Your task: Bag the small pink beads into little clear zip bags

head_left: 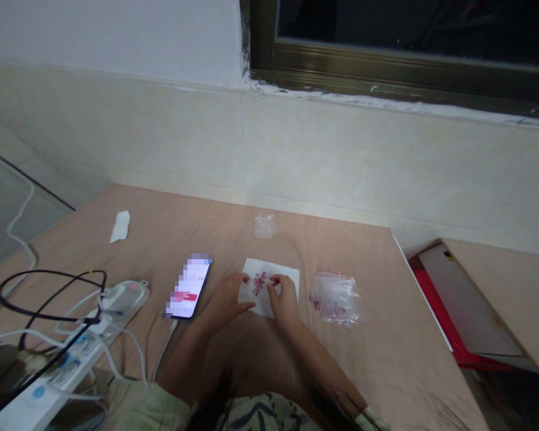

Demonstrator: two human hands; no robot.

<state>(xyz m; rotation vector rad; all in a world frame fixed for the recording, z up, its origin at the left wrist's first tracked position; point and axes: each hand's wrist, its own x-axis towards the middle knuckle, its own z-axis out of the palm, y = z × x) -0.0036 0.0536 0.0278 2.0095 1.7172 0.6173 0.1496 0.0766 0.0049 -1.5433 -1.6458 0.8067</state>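
A white square sheet (265, 309) lies on the wooden table, with a small cluster of pink pieces (259, 281) at its middle. My left hand (229, 297) rests at the sheet's left edge, thumb and forefinger apart, with nothing visible between them. From the right, my right hand (284, 294) reaches over the sheet beside the cluster. Its thumb and forefinger come close together in a pinch; whatever they hold is too small to make out. Right of the sheet lies a clear plastic bag (339, 293) with more pink pieces in and by it.
A lit phone (191, 288) with a charging cable lies left of my hands. Farther left stands a power strip (72, 365) with tangled cables (49, 311). Near the wall are a small clear bag (264, 226) and a white paper scrap (120, 227). The table (408, 335) ends at right.
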